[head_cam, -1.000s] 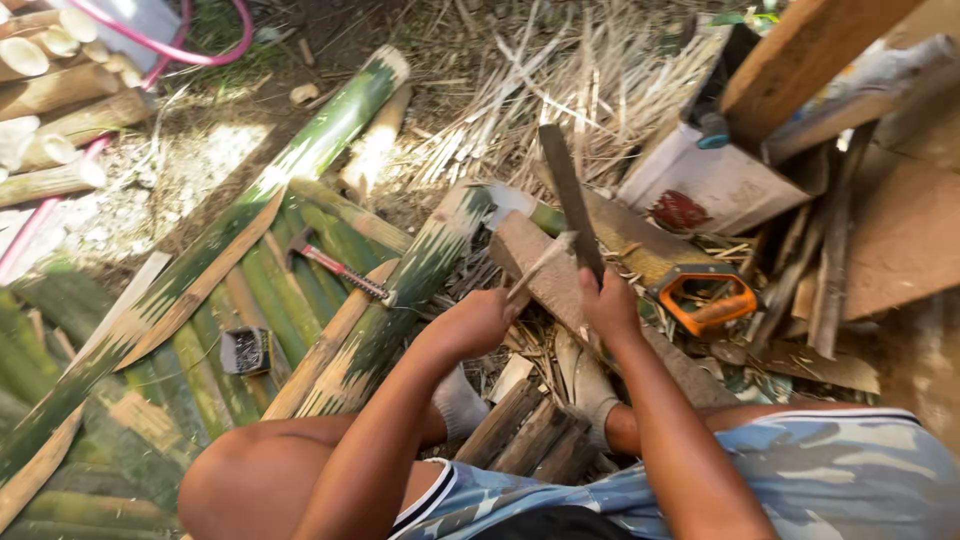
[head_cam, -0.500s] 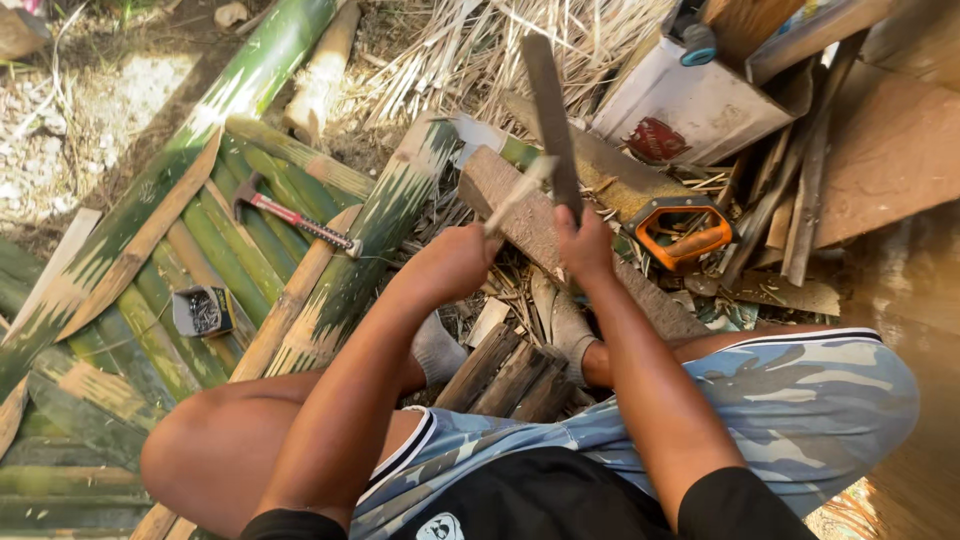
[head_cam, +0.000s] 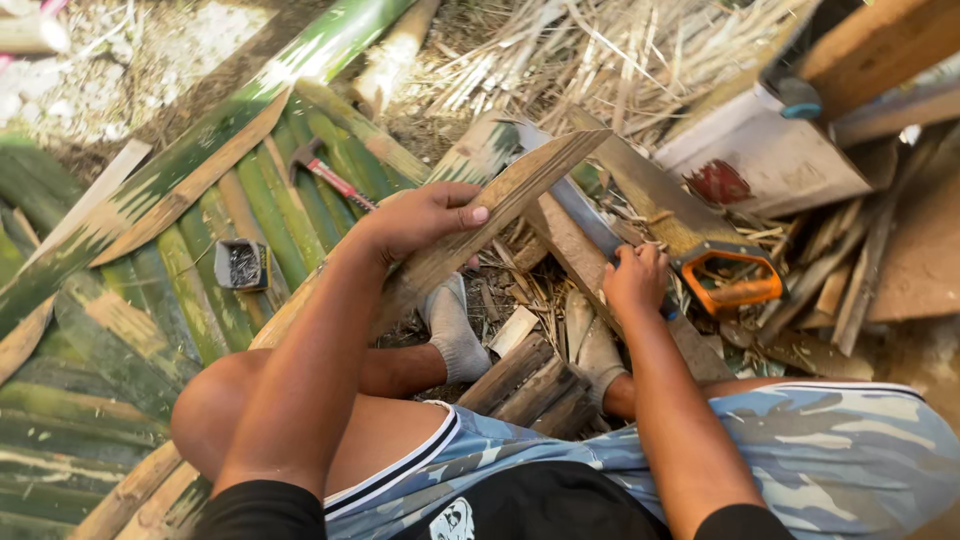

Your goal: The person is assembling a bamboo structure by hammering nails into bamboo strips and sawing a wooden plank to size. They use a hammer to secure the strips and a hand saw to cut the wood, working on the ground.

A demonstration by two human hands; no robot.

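The left hand (head_cam: 420, 220) closes its grip round a flat split bamboo slat (head_cam: 500, 205), held slanting up toward the right. The right hand (head_cam: 635, 280) is wrapped round the handle of a long dark blade (head_cam: 585, 215) that lies under the slat's upper end. Just right of that hand lies a handsaw with an orange handle (head_cam: 725, 275). Left of the arms, a red-handled hammer (head_cam: 330, 178) and a small box of nails (head_cam: 243, 265) rest on green bamboo strips (head_cam: 270, 215). Grey-socked feet (head_cam: 455, 335) rest on short wooden blocks (head_cam: 530, 385).

Nail box (head_cam: 242, 264) left of hammer (head_cam: 330, 177).

both arms fwd, left hand (head_cam: 425, 218) & right hand (head_cam: 635, 280) fingers curled.
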